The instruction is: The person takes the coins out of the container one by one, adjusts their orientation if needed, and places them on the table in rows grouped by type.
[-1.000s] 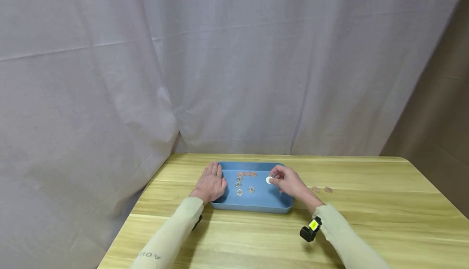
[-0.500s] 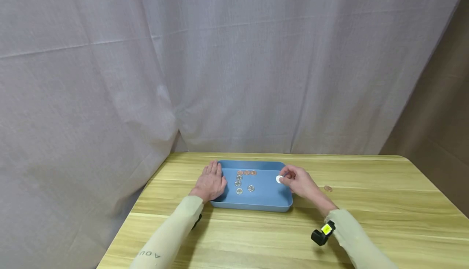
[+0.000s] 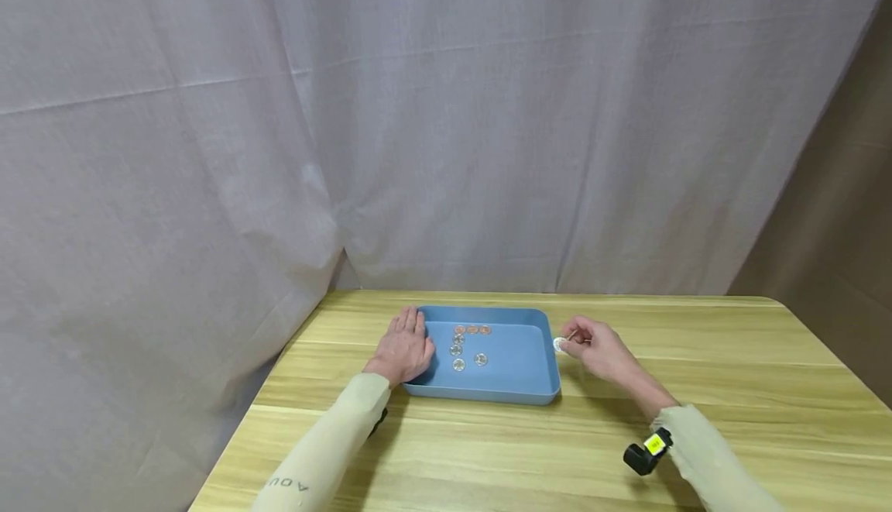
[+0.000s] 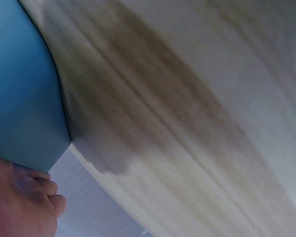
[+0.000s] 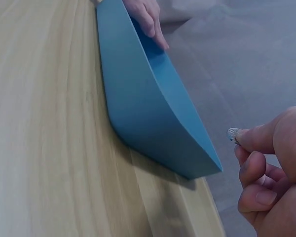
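A shallow blue tray (image 3: 516,369) lies on the wooden table in the head view. My left hand (image 3: 403,349) rests over its left rim, fingers straight and together. Between thumb and fingers my right hand (image 3: 602,353) pinches a silver coin (image 3: 559,345) by its edge, at the tray's right rim. In the right wrist view this coin (image 5: 233,134) shows at the fingertips, apart from the tray wall (image 5: 133,94). Inside the tray, three copper coins (image 3: 472,329) form a row near the back. Several silver coins (image 3: 458,365) lie toward the left and middle of its floor.
The wooden table (image 3: 488,450) extends in front of the tray and to its right. Behind it hangs a grey cloth (image 3: 446,148), which also covers the left side. A black wrist camera (image 3: 648,451) sits on the right sleeve.
My right hand has moved right with the silver coin, from over the tray to its right rim. The copper coins seen on the table at right are now hidden by that arm. My left hand stays.
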Motion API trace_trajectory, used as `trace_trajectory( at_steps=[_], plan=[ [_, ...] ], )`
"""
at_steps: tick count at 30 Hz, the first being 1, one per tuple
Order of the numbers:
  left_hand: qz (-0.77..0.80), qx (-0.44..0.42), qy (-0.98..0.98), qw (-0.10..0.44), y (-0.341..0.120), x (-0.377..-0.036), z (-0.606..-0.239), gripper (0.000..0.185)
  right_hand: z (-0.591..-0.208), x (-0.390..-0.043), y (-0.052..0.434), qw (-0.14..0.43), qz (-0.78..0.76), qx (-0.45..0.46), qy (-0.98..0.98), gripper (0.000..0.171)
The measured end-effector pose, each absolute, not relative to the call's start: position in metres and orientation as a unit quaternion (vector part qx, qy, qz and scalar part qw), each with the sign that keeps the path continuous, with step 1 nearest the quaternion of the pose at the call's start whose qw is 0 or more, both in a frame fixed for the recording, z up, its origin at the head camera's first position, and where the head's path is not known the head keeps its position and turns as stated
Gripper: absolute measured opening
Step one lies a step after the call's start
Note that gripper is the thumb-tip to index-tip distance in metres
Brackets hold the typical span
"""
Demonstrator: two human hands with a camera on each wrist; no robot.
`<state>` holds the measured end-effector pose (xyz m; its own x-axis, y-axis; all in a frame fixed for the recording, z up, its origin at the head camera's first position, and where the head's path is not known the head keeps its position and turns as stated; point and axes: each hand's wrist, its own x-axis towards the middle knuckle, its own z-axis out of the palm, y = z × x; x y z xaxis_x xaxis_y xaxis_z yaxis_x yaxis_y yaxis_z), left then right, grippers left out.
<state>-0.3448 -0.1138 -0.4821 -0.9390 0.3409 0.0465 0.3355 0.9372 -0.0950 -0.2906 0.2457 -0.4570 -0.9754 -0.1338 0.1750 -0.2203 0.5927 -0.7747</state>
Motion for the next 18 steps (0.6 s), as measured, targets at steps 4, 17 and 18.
trace_trajectory(
  at_steps=[4, 17, 18],
  plan=[
    [0.042, -0.173, -0.984, 0.031, -0.113, -0.344, -0.481, 0.063, -0.459, -0.287, 0.253, 0.051, 0.440, 0.102, -0.891, 0.010],
    [0.044, -0.173, -0.983, 0.035, -0.113, -0.342, -0.481, 0.062, -0.471, -0.279, 0.286, 0.010, 0.456, 0.080, -0.887, 0.010],
    [0.045, -0.172, -0.983, 0.034, -0.113, -0.342, -0.481, 0.062, -0.472, -0.278, 0.288, 0.009, 0.454, 0.077, -0.888, 0.010]
  ],
)
